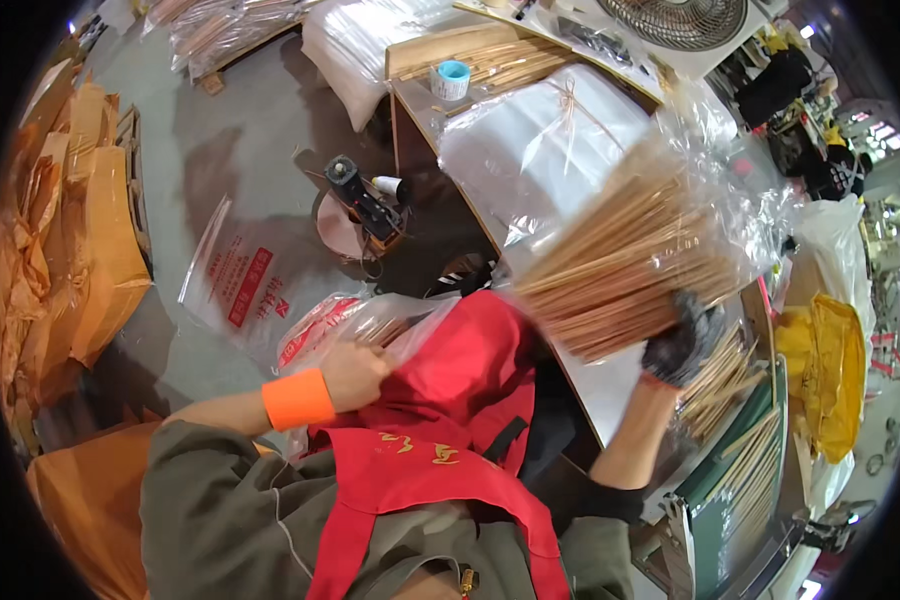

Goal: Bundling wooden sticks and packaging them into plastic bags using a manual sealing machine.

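Nearest to the camera is the person's own body, in a grey jacket and a red apron (440,440) that covers the lap. On the right is a long worktable (610,385) with a stack of clear plastic bags (540,150) on it. On the floor at the left lie orange folded cartons (80,240). Above the table edge the right hand (682,345), in a dark glove, has its fingers clamped around a big bundle of thin wooden sticks (630,265); the bundle is fanned out and its far end is inside a clear bag. The left hand (355,375), with an orange wristband (298,398), is closed on the edge of a clear printed bag (370,322) over the lap. A small roll with a blue core (451,78) stands on the far table.
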`<move>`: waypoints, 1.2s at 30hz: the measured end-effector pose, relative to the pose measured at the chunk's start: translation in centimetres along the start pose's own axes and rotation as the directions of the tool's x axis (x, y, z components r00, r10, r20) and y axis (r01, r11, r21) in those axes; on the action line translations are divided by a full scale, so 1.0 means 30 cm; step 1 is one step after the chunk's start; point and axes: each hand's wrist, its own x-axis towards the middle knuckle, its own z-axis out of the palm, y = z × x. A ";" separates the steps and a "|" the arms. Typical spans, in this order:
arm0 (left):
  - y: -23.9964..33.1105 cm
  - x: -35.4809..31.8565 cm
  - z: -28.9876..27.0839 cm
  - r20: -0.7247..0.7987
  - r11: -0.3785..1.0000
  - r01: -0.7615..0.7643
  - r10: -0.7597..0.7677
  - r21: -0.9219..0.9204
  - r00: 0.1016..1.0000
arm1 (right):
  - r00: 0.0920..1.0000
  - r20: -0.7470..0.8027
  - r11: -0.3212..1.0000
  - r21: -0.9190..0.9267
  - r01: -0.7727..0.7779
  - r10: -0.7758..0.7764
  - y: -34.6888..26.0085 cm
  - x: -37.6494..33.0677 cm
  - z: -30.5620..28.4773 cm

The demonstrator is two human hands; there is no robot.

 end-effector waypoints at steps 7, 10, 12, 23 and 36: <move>-0.135 -0.024 0.247 -0.915 0.821 -0.521 0.366 0.234 0.167 | 0.899 0.140 0.886 0.161 -0.435 0.416 0.370 -0.126 0.318; -0.192 -0.211 0.257 -0.421 0.996 0.059 -0.082 -0.067 0.903 | 0.968 0.240 0.801 -0.593 0.087 0.072 0.425 -0.110 0.363; -0.242 -0.263 0.292 -0.389 0.971 -0.169 0.224 0.170 0.894 | 0.936 0.298 0.882 -0.470 -0.029 0.189 0.398 -0.127 0.452; -0.253 -0.495 0.089 -0.608 0.862 -0.293 0.501 0.414 0.616 | 0.320 0.947 0.806 -0.166 0.568 -0.031 0.585 -0.177 0.676; -0.141 -0.302 0.088 -0.809 0.984 -0.157 0.021 -0.088 0.587 | 0.624 0.667 0.820 -0.568 0.073 0.407 0.506 -0.305 0.320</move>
